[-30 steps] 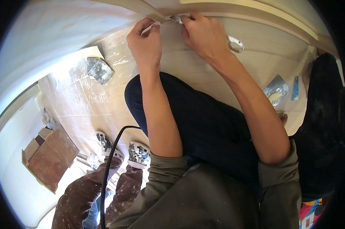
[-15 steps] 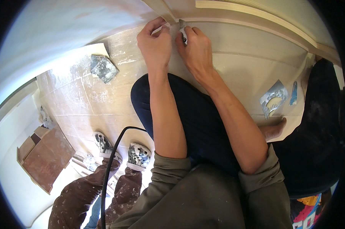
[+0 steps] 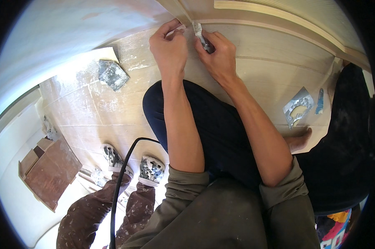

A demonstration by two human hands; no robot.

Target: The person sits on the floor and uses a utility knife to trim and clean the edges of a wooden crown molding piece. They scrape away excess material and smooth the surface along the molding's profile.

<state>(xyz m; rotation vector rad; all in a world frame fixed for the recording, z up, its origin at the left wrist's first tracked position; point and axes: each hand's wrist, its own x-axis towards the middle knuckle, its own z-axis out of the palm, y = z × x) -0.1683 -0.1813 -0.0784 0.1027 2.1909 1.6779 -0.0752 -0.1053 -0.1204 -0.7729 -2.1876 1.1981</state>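
Olive-green rolled sleeves (image 3: 187, 182) sit nearest the lens, with dark blue trousers (image 3: 204, 124) over a bent knee beneath the forearms. To the left, another person's paint-spattered brown trousers (image 3: 92, 216) and speckled shoes (image 3: 150, 168) stand beside a black cable (image 3: 121, 182). Farther out on the dusty pale floor (image 3: 79, 112) lie a grey sanding pad (image 3: 112, 74) and, off to the right, a filler-smeared metal tray (image 3: 297, 108) with a small blue tool (image 3: 319, 101) next to it. At the far end, both hands meet at the corner where the cream skirting trim (image 3: 274, 14) joins the wall. The right hand (image 3: 220, 58) is closed around a small putty knife (image 3: 199, 33), blade tip pressed to the joint. The left hand (image 3: 168, 50) is loosely curled, its fingertips touching the trim just beside the blade; I cannot tell whether it pinches anything. This looks like filling or scraping the corner seam; the next stroke likely calls for a steady, light drag along the joint.
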